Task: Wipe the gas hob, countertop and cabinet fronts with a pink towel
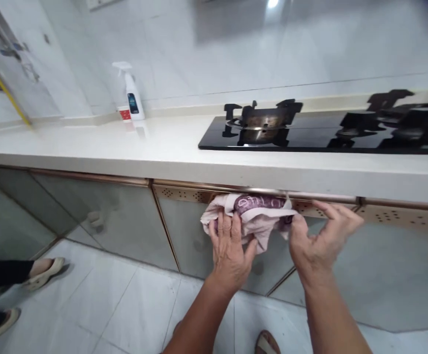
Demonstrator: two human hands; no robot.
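Note:
A crumpled pinkish-white and purple cloth is bunched against the cabinet front, just under the counter's edge. White lettering shows on its purple part. My left hand holds it against the cabinet, fingers laid over its left side and thumb apart. At the cloth's right end is my right hand, its thumb touching or very near the fabric. Its other fingers stretch to the right, by the metal rail along the cabinet top, and hold nothing visible.
Above lies a white counter with a black gas hob at right. A white spray bottle and a small red-and-white container stand by the wall. Another person's feet are on the tiled floor at left.

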